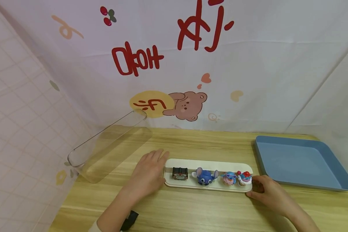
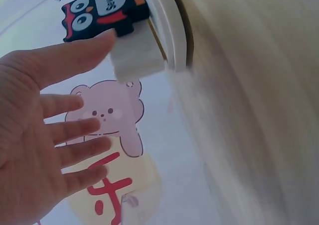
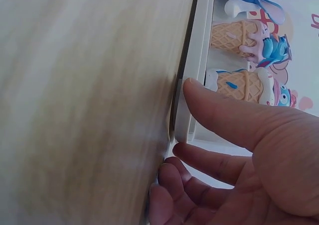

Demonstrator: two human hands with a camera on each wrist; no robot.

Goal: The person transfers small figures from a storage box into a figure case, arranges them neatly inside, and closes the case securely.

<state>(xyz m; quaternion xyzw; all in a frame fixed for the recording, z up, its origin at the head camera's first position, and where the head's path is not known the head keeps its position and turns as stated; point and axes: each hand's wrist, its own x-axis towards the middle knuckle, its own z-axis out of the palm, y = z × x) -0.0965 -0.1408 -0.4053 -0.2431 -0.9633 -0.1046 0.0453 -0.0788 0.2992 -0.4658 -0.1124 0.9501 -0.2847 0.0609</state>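
A long white display base (image 1: 211,165) with rounded ends lies on the wooden table. On it stand a dark owl figure (image 2: 102,16) at the left, a blue big-eared figure (image 1: 206,176) in the middle and two ice-cream-cone figures (image 3: 237,38) at the right. My left hand (image 1: 148,172) is at the base's left end, fingers extended and spread, the thumb tip close by the owl. At the opposite end my right hand (image 1: 271,195) grips the base's front corner, its thumb on the edge and the other fingers curled round the end.
A clear plastic cover (image 1: 119,145) stands on the table at the left, near the wall. To the right is a shallow blue tray (image 1: 301,161). A printed cloth (image 1: 264,64) hangs behind the table. A black object (image 1: 130,220) shows beside my left forearm.
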